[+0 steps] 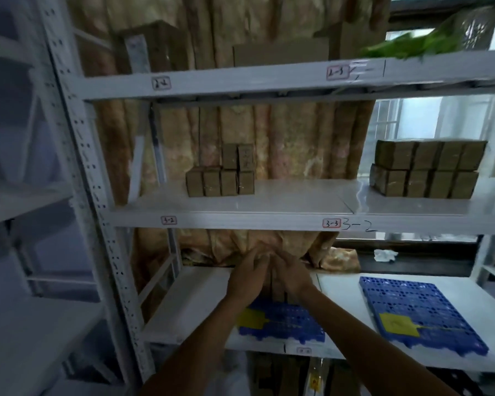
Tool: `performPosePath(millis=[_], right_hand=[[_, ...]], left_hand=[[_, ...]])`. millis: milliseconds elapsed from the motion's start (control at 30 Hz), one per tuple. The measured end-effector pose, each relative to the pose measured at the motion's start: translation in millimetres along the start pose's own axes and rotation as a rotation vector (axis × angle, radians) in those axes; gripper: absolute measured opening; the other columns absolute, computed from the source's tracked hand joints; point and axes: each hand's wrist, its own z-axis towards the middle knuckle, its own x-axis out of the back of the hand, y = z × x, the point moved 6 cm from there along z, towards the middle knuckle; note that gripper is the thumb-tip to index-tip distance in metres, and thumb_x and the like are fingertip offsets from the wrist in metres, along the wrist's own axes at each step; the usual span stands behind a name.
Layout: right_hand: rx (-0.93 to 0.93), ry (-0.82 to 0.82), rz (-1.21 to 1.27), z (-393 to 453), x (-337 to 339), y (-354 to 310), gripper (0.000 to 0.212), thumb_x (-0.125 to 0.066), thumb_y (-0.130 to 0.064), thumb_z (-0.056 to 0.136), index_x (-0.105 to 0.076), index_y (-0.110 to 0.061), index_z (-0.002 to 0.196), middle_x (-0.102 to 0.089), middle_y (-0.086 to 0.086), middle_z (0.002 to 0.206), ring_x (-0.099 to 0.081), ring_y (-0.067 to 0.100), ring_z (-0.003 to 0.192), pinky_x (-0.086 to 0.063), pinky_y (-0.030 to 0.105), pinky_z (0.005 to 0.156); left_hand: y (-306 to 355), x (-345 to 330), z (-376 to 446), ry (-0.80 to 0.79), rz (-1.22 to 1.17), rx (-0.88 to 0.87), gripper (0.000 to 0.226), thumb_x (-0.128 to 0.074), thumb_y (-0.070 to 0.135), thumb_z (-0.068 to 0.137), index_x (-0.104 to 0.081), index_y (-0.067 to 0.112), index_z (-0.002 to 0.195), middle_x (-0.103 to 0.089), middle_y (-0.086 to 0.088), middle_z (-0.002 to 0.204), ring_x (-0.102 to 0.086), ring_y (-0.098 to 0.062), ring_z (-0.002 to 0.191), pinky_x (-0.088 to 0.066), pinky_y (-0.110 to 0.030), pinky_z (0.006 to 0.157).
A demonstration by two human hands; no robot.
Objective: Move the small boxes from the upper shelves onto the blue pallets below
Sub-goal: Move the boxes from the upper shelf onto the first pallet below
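Note:
Small brown boxes [220, 178] stand in a short stack on the left of the middle shelf [269, 217]. A larger double-row stack of boxes [426, 170] sits on its right. On the shelf below lie two blue pallets: the left pallet [286, 324] and the right pallet [420, 312], each with a yellow tag. My left hand [247, 278] and my right hand [290, 277] are pressed together over the back of the left pallet, closed around small brown boxes [276, 291] that are mostly hidden between them.
A white slotted upright [97, 195] frames the rack on the left. A patterned curtain [269, 138] hangs behind. Larger cartons [280, 54] and green leaves [412, 45] sit on the top shelf. A crumpled white paper [385, 255] lies on the dark sill.

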Motion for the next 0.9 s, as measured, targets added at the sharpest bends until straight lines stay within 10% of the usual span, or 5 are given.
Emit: performPosePath(millis=[167, 767, 900], right_hand=[[0.099, -0.025, 0.131, -5.3, -18.9, -64.6, 0.038, -0.044, -0.031, 0.112, -0.061, -0.015, 0.142, -0.058, 0.007, 0.15, -0.059, 0.009, 0.125, -0.045, 0.016, 0.103], [0.215, 0.185, 0.149, 164.8, -84.3, -188.3, 0.042, -0.048, -0.029, 0.11, -0.059, -0.01, 0.145, -0.062, 0.009, 0.145, -0.056, 0.028, 0.135, -0.045, 0.033, 0.106], [0.162, 0.237, 0.066, 209.1, -97.7, -188.9, 0.037, -0.047, -0.034, 0.109, -0.063, -0.01, 0.133, -0.067, 0.011, 0.131, -0.062, 0.031, 0.12, -0.042, 0.029, 0.086]], left_hand=[[27.5, 55.5, 3.2, 0.093, -0.085, -0.04, 0.051, -0.049, 0.051, 0.103, -0.051, 0.031, 0.149, -0.054, 0.008, 0.148, -0.054, -0.013, 0.133, -0.045, -0.04, 0.113], [10.3, 233.3, 159.2, 0.314, 0.072, -0.146, 0.049, -0.051, 0.046, 0.096, -0.058, 0.026, 0.141, -0.061, 0.005, 0.135, -0.056, -0.013, 0.123, -0.042, -0.028, 0.097], [1.9, 248.5, 210.7, 0.271, -0.018, -0.129, 0.05, -0.048, 0.045, 0.094, -0.056, 0.031, 0.141, -0.048, 0.015, 0.127, -0.048, -0.009, 0.121, -0.035, -0.025, 0.097]])
